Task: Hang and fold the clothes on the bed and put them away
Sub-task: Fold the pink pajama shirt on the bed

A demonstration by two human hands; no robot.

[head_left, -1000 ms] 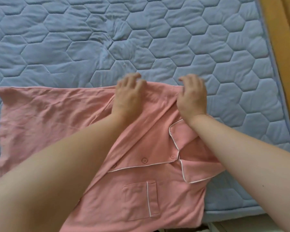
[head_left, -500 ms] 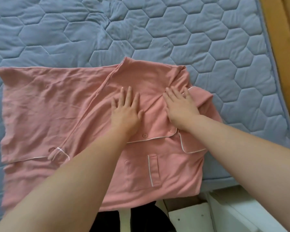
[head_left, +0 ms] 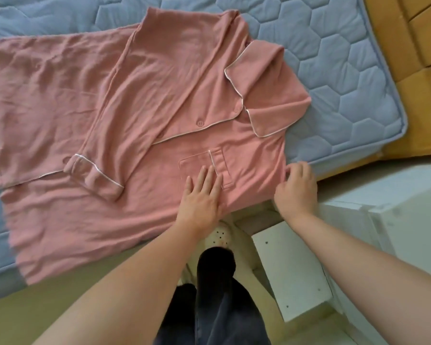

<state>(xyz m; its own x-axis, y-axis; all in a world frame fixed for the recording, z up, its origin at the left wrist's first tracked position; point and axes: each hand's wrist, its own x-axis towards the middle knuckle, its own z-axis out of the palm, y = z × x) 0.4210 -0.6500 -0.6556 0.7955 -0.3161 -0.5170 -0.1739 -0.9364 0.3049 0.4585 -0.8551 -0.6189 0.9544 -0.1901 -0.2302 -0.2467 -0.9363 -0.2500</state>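
Item: pink pyjama shirt (head_left: 159, 83) lies front-up on the blue mattress (head_left: 334, 70), one sleeve (head_left: 102, 135) already folded across, left of the chest pocket (head_left: 204, 165). Left hand (head_left: 202, 195) presses flat on the pocket, fingers straight. Right hand (head_left: 296, 190) pinches the shirt's side edge, right of the pocket. Recommended: hold the flat hand as crease anchor, carry the pinched edge over evenly, smoothing wrinkles

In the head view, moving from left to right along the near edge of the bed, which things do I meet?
The sleeve cuff of the pink shirt → left hand → right hand → white cabinet.
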